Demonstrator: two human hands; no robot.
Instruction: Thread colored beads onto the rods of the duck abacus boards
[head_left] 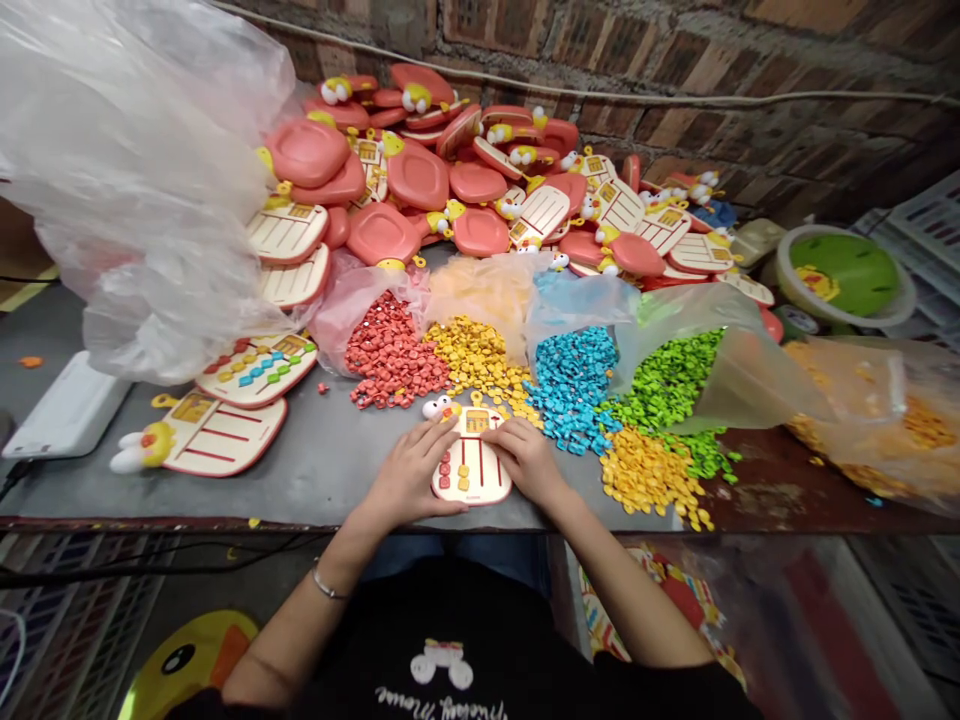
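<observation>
A cream toy board (pixel 486 482) with a red rim, slots and a white-eyed yellow head lies flat on the table before me. My left hand (pixel 409 470) grips its left side, thumb along the bottom edge and fingers over the top left. Several red beads (pixel 445 472) sit in its left slot, and yellow beads (pixel 463 475) in the one beside it. My right hand (pixel 531 462) rests on the board's right side, fingertips pressed together near the tops of the slots. Whatever those fingertips hold is hidden.
Behind the board lie heaps of red beads (pixel 390 350), yellow beads (pixel 480 355), blue beads (pixel 574 380) and green beads (pixel 671 385) spilling from bags. More yellow beads (pixel 649 475) lie right. Toy boards (pixel 420 175) pile against the brick wall. A plastic bag (pixel 150 180) bulges left.
</observation>
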